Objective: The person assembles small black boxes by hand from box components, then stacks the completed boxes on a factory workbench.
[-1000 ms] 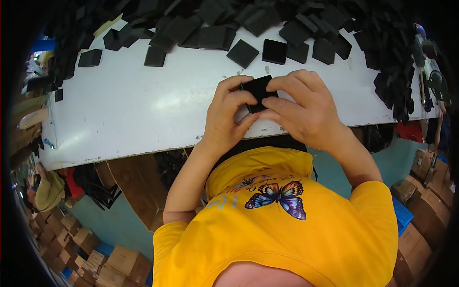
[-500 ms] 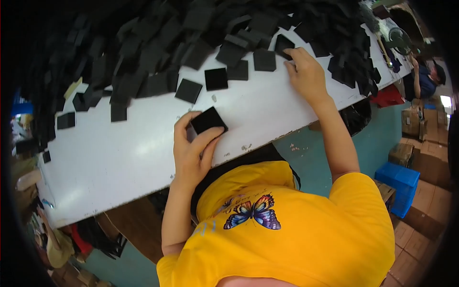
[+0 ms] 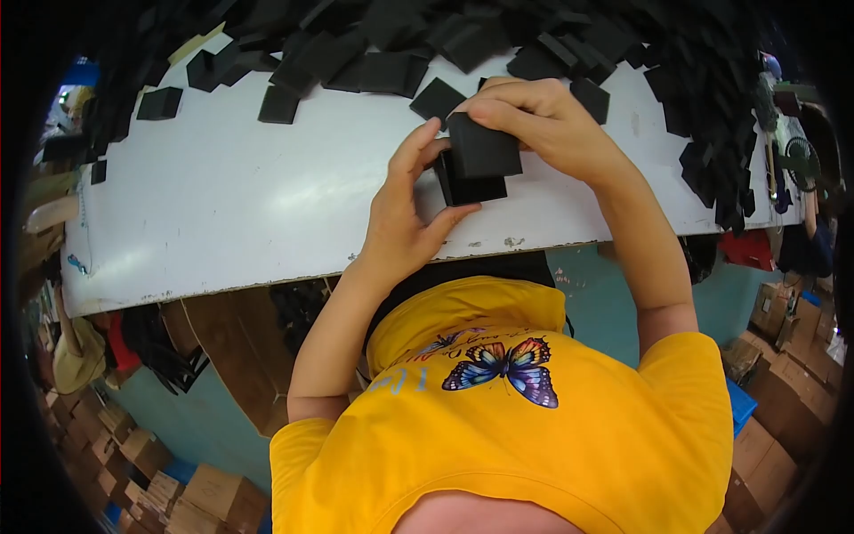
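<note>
Black box, lower piece, one: the lower black box [image 3: 480, 191] is sitting over the near-middle part of the white surface [image 3: 222, 205], close to its front edge and directly before the wearer; whether it is resting on the surface is not showing clearly. Left hand [image 3: 397, 218], one of two hands: curving in a narrow C, thumb bracing the near edge of the lower black box and fingers bending round its left side, probably so that the box is being kept from sliding or turning. Black block, upper piece, one: the upper black piece [image 3: 486, 148] is overlapping the box from above and behind, tilting slightly; whether the two are touching, the view is not telling. Right hand [image 3: 556, 123]: closing on the far edge of the upper black piece, thumb and fingers gathering at its top, apparently so that its broad face and near edge are being left free of the grip. Loose black pieces, several: one diamond-set piece [image 3: 437, 98] is lying just beyond the hands, another piece [image 3: 590, 101] beyond the right hand, and one small block [image 3: 160, 103] well apart to the left. Black pieces, massed: a dark heap [image 3: 391, 27] is filling the far side and a further bank [image 3: 712, 133] the right end, seemingly placed there so that the near strip is serving as working room within reach.
</note>
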Demonstrator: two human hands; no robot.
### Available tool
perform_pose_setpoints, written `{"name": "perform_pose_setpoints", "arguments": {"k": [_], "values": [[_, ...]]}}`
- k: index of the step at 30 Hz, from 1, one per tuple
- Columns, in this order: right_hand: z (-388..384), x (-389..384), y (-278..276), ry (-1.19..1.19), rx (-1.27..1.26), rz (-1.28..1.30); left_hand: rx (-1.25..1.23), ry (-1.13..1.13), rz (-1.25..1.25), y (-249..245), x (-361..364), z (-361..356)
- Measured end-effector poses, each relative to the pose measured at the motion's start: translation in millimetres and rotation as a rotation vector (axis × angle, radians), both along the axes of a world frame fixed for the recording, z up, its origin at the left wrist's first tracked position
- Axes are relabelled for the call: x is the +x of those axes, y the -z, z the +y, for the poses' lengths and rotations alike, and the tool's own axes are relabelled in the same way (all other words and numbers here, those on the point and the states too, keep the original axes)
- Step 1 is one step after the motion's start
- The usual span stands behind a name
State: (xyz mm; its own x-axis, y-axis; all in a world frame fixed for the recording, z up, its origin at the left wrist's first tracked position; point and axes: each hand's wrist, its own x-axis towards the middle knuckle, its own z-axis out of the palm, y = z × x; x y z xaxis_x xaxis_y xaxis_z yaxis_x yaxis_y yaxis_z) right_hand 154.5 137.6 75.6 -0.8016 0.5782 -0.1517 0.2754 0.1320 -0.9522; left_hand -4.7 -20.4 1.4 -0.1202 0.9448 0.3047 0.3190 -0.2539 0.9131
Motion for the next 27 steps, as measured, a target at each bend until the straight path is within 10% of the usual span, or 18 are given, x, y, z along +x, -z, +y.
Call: {"name": "perform_pose_setpoints", "arguments": {"k": [14, 27], "values": [[-70.6, -6.7, 15.9, 0.251, 0.779, 0.040, 0.120, 0.003, 0.018, -5.6, -0.2, 3.0], [-72.3, -13.9, 41.0, 0.385, 0.337, 0.205, 0.066, -0.025, 0.029, -8.0, -3.0, -3.3]]}}
